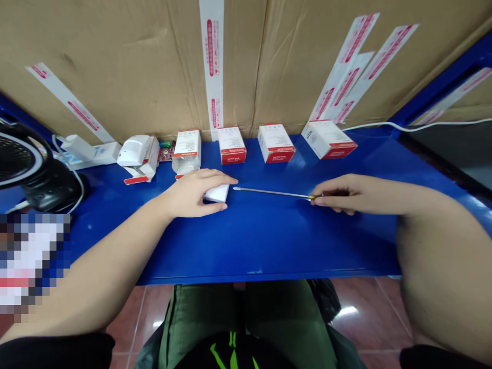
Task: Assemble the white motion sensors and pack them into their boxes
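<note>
The right hand holds a thin screwdriver by its handle, above the blue shelf. It looks stiff and light. The left hand covers a small white piece; is it gripping? I cannot tell.

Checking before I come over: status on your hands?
Left grip on small white box. Right grip holding screwdriver, tip just off the box. Red-and-white boxes stand behind, not between.

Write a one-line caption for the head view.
Left hand rests on a white piece, right hand holds a screwdriver at a blue table.
</note>
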{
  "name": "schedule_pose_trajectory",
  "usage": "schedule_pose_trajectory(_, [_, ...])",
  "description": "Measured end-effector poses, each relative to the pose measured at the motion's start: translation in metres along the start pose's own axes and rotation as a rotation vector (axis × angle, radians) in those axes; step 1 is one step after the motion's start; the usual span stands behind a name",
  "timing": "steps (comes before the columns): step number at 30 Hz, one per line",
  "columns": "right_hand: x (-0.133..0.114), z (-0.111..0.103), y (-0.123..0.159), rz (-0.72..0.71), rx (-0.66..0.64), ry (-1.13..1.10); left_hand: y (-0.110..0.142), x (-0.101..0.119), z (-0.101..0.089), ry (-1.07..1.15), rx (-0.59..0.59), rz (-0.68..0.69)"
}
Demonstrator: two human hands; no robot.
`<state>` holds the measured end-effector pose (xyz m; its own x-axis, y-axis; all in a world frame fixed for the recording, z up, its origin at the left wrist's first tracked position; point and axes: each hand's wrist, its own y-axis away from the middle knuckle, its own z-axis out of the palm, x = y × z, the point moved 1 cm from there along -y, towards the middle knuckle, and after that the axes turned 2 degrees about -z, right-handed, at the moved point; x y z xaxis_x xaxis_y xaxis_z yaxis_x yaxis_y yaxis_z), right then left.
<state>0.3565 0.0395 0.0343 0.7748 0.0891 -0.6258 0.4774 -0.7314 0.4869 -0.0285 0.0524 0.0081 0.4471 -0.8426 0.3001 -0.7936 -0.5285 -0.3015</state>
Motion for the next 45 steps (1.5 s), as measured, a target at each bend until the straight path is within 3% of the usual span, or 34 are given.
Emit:
schedule_pose_trajectory(12, [-0.017, 0.008, 0.003, -0.072, 0.057, 0.081, -0.002, 0.001, 0.004, -0.014, 0.027, 0.030])
schedule_pose_trajectory(29, [-0.013, 0.006, -0.001, -0.115, 0.090, 0.047, 0.000, 0.000, 0.006, 0.021, -0.013, -0.023])
schedule_pose_trajectory(35, [-0.006, 0.003, -0.004, -0.040, -0.010, -0.013, -0.002, -0.001, 0.007, 0.004, -0.008, 0.006])
schedule_pose_trajectory(45, [-0.005, -0.009, -0.005, -0.053, -0.108, -0.096, -0.006, 0.001, 0.009, 0.117, 0.012, -0.016])
